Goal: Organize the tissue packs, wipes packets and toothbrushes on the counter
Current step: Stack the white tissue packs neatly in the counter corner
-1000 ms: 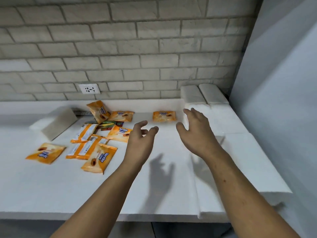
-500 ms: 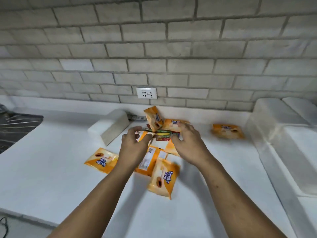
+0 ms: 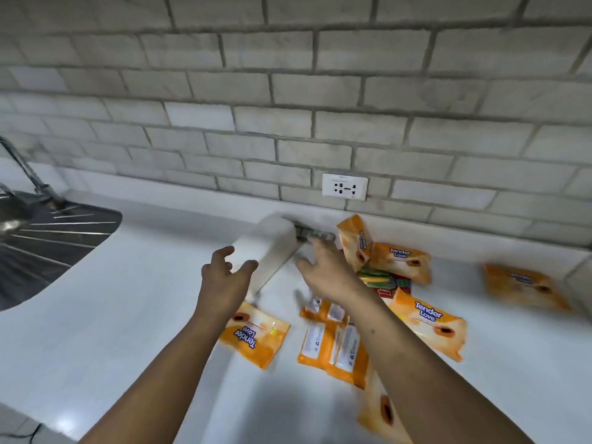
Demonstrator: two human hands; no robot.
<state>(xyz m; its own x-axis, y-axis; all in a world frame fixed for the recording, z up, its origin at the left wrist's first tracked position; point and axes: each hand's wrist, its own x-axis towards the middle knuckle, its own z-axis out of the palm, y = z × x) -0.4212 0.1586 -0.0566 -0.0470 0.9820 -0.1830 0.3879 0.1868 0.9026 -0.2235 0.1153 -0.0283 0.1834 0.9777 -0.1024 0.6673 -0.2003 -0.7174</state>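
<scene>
Both grips are at the white tissue pack (image 3: 272,243)! The left grip (image 3: 224,280) is spread wide, thumb and fingers apart, bracketing the pack's near end; whether it is touching or just short, I cannot tell. The right grip (image 3: 326,272) is flat-fingered and apart too, clamped on nothing, with its fingertips along the pack's right flank near the far end. To me that looks like a two-sided hold being set up. The pack is long and soft and lies askew to the wall on the white surface (image 3: 128,299), so a palm on each side should lift or square it without crumpling. The pack sits right between the two grips, ahead of the left one and to the left of the right one. The orange wipes packets (image 3: 429,328) lie scattered right of and behind the right grip, with one packet (image 3: 253,334) under the left wrist. The toothbrushes (image 3: 381,280), in green-and-red packaging, sit just right of the right wrist, half buried among the packets.
</scene>
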